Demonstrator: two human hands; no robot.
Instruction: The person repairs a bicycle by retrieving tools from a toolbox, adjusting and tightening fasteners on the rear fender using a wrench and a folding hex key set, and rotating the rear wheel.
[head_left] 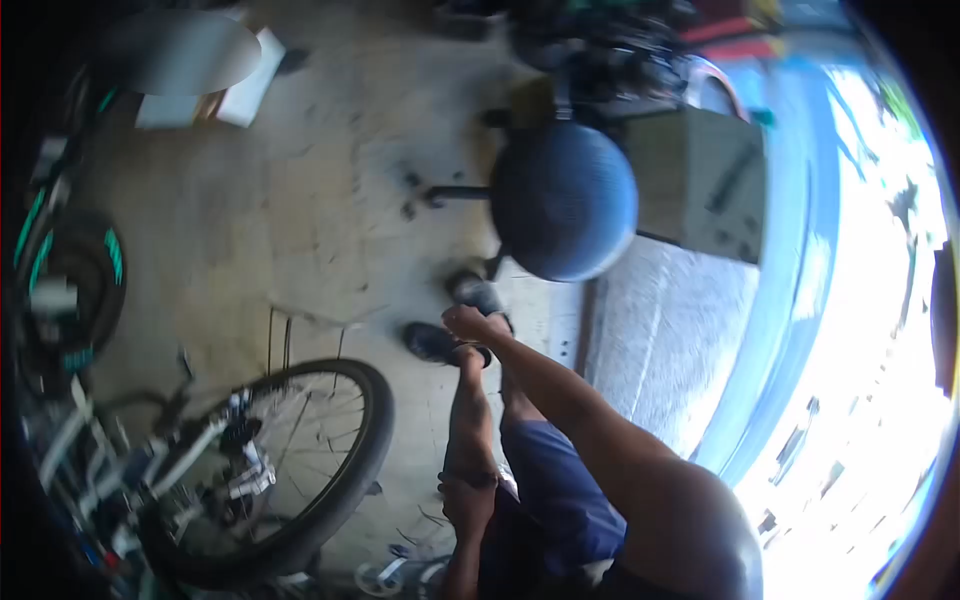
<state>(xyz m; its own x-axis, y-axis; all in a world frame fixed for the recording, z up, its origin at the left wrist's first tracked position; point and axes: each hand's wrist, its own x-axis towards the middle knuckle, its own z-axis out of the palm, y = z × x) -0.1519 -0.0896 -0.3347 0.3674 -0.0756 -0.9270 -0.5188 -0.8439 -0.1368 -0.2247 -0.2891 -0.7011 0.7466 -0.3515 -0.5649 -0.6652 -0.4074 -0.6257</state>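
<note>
Bicycle wheel (pixel 380 410), at 10 o'clock from the left hand (pixel 468 500) and 8 o'clock from the right hand (pixel 465 322), apart from the fingers of both. Blur leaves it undeterminable whether either hand's fingers are parted or closed. Blue stool (pixel 563 200): 1 o'clock from the right hand.
</note>
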